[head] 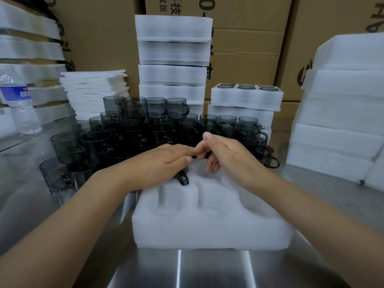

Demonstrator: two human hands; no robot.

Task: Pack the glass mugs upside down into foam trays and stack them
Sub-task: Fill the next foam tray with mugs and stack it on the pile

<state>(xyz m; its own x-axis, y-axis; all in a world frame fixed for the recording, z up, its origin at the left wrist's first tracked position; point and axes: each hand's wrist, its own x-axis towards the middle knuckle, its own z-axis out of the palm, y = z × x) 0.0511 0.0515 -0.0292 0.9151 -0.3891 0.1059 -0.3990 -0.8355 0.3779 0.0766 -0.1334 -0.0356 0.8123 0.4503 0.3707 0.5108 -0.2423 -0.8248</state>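
Steel table (207,271), cardboard boxes (245,38) behind, stacked foam trays (172,53) at back and both sides, water bottle (20,104) far left. Pile of smoky loose mugs (128,129) mid-table. Open foam tray (207,227) sits nearest, long axis left-right. Left hand (158,163) lies flat, fingers straight, over a mug (182,179) in the tray's far-left pocket; only its handle shows, pointing toward the camera. Right hand (226,154) has its fingers curled at the tray's far edge, touching the left fingertips; can't tell what it holds.

A white foam tray (207,231) with round pockets is laid on the worktop (207,271); smoky grey glass mugs (128,132) are piled just behind it, a single mug (183,179) partly seen at its far-left pocket.
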